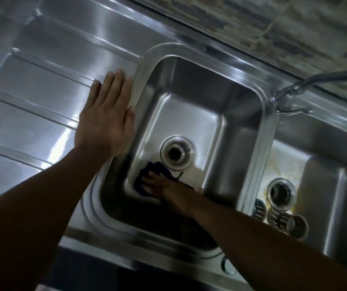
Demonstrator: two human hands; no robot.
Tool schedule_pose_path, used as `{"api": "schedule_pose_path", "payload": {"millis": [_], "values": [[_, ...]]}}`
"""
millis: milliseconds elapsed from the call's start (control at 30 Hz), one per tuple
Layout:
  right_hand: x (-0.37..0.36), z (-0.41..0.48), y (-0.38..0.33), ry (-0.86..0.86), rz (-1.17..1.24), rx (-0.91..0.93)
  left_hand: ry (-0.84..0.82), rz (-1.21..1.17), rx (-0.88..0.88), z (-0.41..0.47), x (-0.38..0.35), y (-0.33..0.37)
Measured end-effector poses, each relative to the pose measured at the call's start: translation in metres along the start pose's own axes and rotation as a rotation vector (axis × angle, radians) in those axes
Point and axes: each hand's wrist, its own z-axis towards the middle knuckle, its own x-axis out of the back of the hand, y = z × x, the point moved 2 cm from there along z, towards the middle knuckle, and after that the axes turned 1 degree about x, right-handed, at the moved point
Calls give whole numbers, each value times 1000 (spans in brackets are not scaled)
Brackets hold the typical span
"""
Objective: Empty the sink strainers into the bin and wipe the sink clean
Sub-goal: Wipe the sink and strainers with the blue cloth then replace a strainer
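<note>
Two basins sit side by side in one steel unit, and reading from the left the first thing met is the ribbed draining board [42,85]. On its right end the left hand [105,114] lies flat and open, fingers together and pointing away from the body, holding nothing; it looks placed there as a prop while the person leans over.

Next comes the left basin [199,97], whose drain hole [177,152] stands open with no strainer in it. Down on the basin floor, just in front of that drain, the right hand [155,183] presses a dark blue cloth [145,175] against the steel with spread fingers, pinning it rather than closing around it. That suits a wiping stroke over the near-left corner.

Further right, the tap [290,91] rises behind the ridge dividing the basins. The right basin [325,139] also has an open drain, ringed by yellowish staining, so it probably remains to be wiped. The strainers [277,215], perforated metal cups, rest on its floor near the front wall, out of the way; how many there are, and whether they are empty, cannot be judged.
</note>
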Motion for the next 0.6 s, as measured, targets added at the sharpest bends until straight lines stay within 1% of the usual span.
{"api": "schedule_pose_path", "payload": {"millis": [33, 67, 100, 133, 167, 200, 233, 267, 300, 333, 367, 400, 433, 467, 533, 600], "values": [[-6, -11, -1, -44, -74, -26, 0, -6, -5, 0, 0, 0], [-15, -21, -3, -47, -170, -65, 0, -10, -7, -1, 0, -1], [-25, -28, -4, -7, -270, -150, 4, -10, -9, -1, 0, -2], [-28, -34, -8, -51, -362, -292, 8, -9, -11, -1, 0, -3], [-24, -39, -12, -57, -438, -467, 9, -10, -13, -1, 0, -3], [-21, -46, -11, -90, -398, -638, 8, -12, -15, -1, 0, -3], [-15, -45, -6, -31, -354, -753, 7, -14, -16, -1, -1, -3], [-4, -37, 9, 88, -240, -838, 8, -15, -15, -1, -1, -3], [5, -29, 26, 203, -165, -884, 8, -17, -15, 0, -2, -4], [22, -27, 39, 240, -109, -884, 2, -22, -12, -1, -3, -5], [40, -27, 53, 309, -108, -860, -7, -26, -8, -1, -3, -6], [52, -29, 69, 398, -140, -875, -14, -29, -6, -1, -4, -7], [63, -30, 84, 444, -142, -902, -16, -29, -9, -1, -5, -7], [77, -26, 98, 410, -127, -915, -11, -23, -14, -2, -6, -8], [91, -18, 114, 192, -172, -1007, -2, -11, -25, -1, -7, -9], [87, -16, 102, 30, -258, -1015, -8, -1, -28, -1, -7, -9]]}}
